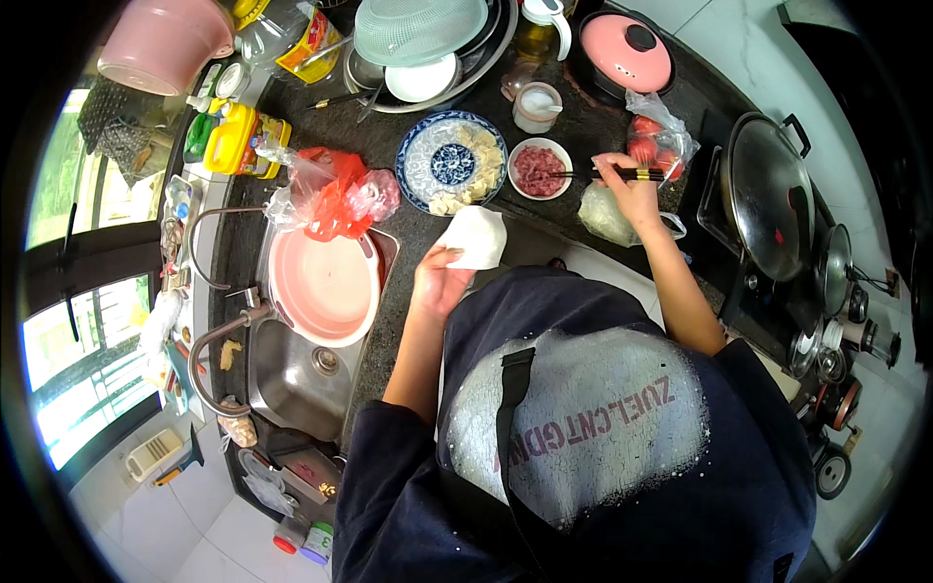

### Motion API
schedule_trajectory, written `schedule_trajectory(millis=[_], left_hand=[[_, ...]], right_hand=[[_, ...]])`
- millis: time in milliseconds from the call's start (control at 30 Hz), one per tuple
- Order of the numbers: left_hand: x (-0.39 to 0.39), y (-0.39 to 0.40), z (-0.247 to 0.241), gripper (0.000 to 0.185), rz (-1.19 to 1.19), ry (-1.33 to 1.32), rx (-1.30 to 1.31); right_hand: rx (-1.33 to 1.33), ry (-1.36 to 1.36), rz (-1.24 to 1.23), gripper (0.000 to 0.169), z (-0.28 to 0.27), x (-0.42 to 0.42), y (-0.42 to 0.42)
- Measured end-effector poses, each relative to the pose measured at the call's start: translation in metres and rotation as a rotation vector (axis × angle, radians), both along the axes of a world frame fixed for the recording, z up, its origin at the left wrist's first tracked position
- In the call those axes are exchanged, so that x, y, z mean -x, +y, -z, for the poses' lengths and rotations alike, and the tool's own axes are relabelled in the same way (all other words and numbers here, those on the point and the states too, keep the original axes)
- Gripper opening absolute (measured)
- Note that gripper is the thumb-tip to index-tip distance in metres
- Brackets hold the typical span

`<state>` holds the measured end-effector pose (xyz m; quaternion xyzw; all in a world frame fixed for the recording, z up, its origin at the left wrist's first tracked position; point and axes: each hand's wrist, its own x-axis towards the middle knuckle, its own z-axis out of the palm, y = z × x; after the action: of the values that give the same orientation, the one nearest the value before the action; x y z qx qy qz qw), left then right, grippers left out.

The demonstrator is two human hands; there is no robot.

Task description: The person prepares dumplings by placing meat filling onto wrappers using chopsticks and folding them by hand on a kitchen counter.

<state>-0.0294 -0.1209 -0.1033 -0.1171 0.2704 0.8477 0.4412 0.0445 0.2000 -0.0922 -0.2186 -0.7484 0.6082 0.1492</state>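
My left hand [442, 280] holds a thin white dough wrapper sheet, or a stack of them [477, 239], by its lower left edge; I cannot tell how many. In my right hand [628, 191] is a pair of dark chopsticks [641, 174] with gold bands. Their tips reach into a small white bowl of raw minced meat [538, 169]. Left of the bowl lies a blue-and-white patterned plate [412, 164], where folded pale dumplings [481, 164] line the right and lower rim. A knotted plastic bag with pale contents [609, 213] sits just under my right hand.
A bag of tomatoes [660, 149] and a lidded wok [769, 197] stand to the right. Behind are a salt jar [537, 116], a pink-lidded pot [627, 55] and a colander [419, 33]. A pink basin [324, 280] rests over the sink [291, 379], beside a red plastic bag [337, 191].
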Motion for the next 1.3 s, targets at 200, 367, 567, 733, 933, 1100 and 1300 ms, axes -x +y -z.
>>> schedule_trajectory(millis=[200, 367, 567, 733, 933, 1100, 1300], left_hand=[[0.0, 0.039, 0.041, 0.059, 0.023, -0.119, 0.057], [0.003, 0.063, 0.073, 0.057, 0.042, -0.13, 0.116], [0.002, 0.087, 0.072, 0.059, 0.022, -0.088, 0.113], [0.004, 0.091, 0.06, 0.058, 0.006, -0.119, 0.145], [0.01, 0.09, 0.062, 0.058, -0.004, -0.096, 0.121], [0.013, 0.092, 0.043, 0.06, -0.029, -0.105, 0.0], [0.015, 0.091, 0.042, 0.058, -0.051, -0.08, -0.076]], right_hand=[[0.088, -0.082, -0.093, 0.018, 0.012, 0.006, -0.009], [0.063, -0.077, -0.107, 0.019, 0.02, 0.008, -0.021], [0.154, -0.021, -0.084, 0.017, 0.03, 0.008, -0.017], [0.215, 0.007, -0.048, 0.018, 0.041, 0.003, -0.008], [0.559, 0.033, 0.208, 0.023, 0.051, -0.004, -0.006], [0.592, 0.055, 0.191, 0.021, 0.03, -0.013, -0.011], [0.05, 0.161, -0.116, 0.009, -0.025, -0.024, -0.033]])
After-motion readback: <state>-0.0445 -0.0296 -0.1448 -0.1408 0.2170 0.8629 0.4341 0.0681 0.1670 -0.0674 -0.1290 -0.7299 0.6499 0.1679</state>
